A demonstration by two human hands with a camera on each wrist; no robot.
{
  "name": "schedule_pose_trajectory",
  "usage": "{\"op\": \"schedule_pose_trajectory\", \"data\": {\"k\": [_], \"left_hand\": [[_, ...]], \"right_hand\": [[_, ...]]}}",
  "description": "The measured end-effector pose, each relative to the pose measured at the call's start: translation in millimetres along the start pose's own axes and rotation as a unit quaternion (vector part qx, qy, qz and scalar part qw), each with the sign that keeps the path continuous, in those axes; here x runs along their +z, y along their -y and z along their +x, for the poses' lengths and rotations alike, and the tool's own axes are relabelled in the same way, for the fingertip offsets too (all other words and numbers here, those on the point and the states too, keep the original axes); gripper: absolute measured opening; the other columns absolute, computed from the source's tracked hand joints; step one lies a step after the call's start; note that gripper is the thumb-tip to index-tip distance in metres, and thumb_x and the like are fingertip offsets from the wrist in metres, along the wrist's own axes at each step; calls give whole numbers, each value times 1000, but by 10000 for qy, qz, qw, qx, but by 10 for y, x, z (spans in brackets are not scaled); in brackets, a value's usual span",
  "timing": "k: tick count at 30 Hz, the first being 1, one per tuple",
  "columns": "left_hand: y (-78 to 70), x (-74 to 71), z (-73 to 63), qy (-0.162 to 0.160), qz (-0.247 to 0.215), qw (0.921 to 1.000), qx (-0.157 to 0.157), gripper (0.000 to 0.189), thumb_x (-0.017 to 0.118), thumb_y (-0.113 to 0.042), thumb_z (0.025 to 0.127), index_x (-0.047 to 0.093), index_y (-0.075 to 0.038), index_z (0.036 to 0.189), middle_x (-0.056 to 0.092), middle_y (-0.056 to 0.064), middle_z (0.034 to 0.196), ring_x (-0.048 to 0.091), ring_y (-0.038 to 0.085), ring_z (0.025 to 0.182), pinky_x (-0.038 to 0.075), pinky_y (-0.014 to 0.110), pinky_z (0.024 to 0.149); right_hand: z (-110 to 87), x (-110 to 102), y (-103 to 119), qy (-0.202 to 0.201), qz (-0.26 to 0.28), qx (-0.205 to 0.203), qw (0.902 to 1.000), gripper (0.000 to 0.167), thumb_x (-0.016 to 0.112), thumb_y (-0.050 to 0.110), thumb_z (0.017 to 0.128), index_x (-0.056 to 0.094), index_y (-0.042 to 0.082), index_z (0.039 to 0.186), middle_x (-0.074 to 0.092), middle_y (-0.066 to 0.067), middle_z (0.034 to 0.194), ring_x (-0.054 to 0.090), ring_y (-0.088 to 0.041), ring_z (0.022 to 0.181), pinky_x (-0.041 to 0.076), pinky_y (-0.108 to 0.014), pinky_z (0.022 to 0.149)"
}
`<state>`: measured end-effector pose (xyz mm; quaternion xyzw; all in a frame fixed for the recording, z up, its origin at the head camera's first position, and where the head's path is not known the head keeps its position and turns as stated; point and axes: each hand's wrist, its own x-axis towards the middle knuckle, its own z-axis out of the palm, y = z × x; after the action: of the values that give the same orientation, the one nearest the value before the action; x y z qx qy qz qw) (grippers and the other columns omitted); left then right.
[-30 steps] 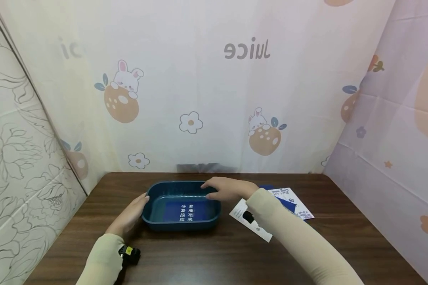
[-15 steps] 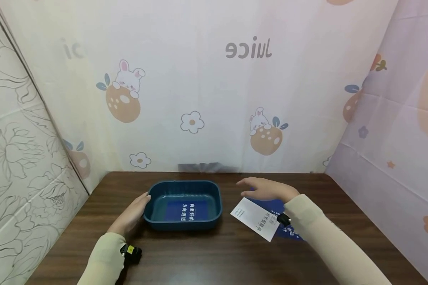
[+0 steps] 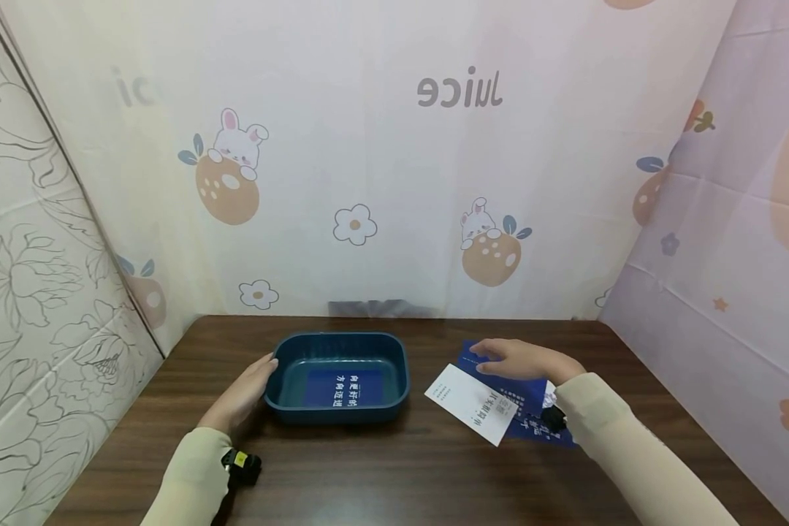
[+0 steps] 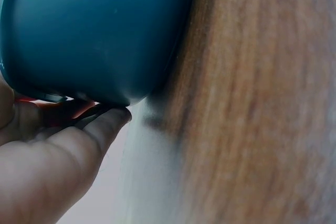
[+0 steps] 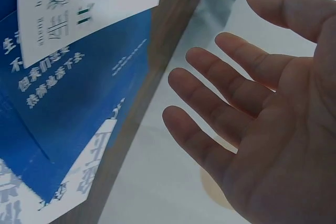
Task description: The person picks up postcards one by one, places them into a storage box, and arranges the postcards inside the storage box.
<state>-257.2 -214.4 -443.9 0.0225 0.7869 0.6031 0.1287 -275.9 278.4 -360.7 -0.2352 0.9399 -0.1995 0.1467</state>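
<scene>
A teal plastic tray (image 3: 335,415) stands on the table, with a blue printed card (image 3: 344,387) lying flat inside it. My left hand (image 3: 239,394) rests against the tray's left end, and in the left wrist view its fingers (image 4: 107,124) touch the outer wall. To the right lies an overlapping group of cards: a white printed card (image 3: 471,403) on top of blue printed cards (image 3: 526,391). Above these cards is my right hand (image 3: 522,360), with fingers spread and nothing held. The right wrist view shows its palm apart from the cards.
The dark wood table (image 3: 368,475) meets a patterned curtain (image 3: 394,183) at the back, with more curtain on both sides. Under the blue cards, a white card with blue print (image 5: 94,161) peeks out. Small black cameras sit on both wrists.
My right hand has moved right from over the tray to above the cards. The left hand and the tray stay where they were.
</scene>
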Motion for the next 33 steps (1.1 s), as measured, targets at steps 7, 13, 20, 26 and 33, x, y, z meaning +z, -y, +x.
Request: {"op": "schedule_pose_trajectory", "data": {"k": [7,13,20,26,33], "left_hand": [[-8,12,-2,-62,70,9999,-59,65,28,-33,111,6,8,157,3,31,162,2,47,148,10,65,114],[-23,15,-7,-72,148,9998,-106,66,28,-35,111,6,7,157,3,30,162,2,48,148,11,66,113],[-25,12,-1,-57,108,9999,-87,65,28,-34,111,6,6,157,3,30,163,2,47,149,11,65,113],[-19,16,-3,-67,101,9999,-90,66,28,-34,111,5,7,157,2,31,162,1,48,148,11,65,113],[-27,16,-11,-67,98,9999,-95,65,28,-33,111,6,8,157,3,31,162,3,48,148,11,65,114]], "right_hand": [[11,131,-86,4,176,316,9993,55,68,30,96,54,-1,139,57,-21,135,55,-42,123,46,-59,98],[100,281,-183,9,3,750,9972,60,79,36,86,59,1,130,64,-10,116,61,-30,107,50,-53,94],[217,402,-214,-102,-226,1132,9933,67,84,40,81,61,-5,124,66,-12,106,64,-23,91,54,-48,86],[274,467,-158,-59,-506,1567,9863,77,86,51,73,62,-4,121,67,-12,101,62,-23,84,55,-47,78],[300,498,-77,47,-654,1866,9803,83,88,54,69,61,-4,122,66,-10,98,61,-23,84,54,-46,80]]}}
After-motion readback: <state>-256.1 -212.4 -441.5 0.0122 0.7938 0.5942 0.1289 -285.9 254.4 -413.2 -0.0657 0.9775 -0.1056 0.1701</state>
